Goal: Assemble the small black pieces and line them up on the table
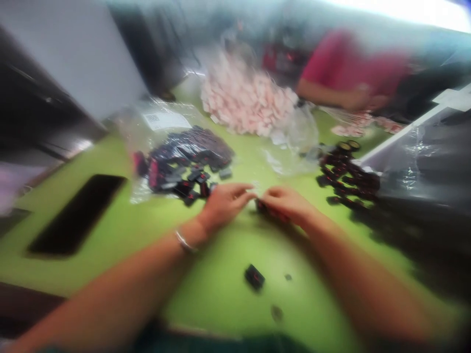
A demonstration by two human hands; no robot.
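Near the middle of the green table (147,260), my left hand (228,200) and my right hand (285,202) nearly meet at the fingertips. The right fingers are closed on a small dark part (262,206). A pinch of thumb and forefinger shows on the left hand; whatever lies between them is too small and blurred to name. A black block with a red mark (254,277) lies on the table below my hands. Left of my left hand, several black parts (191,189) spill out of a clear plastic bag (136,127).
A heap of pale pink pieces (250,100) stands at the back, beside crumpled clear plastic (294,147). Dark parts (348,174) are piled at right. A black flat object (79,215) lies at left. A person in a pink top (331,63) works across the table.
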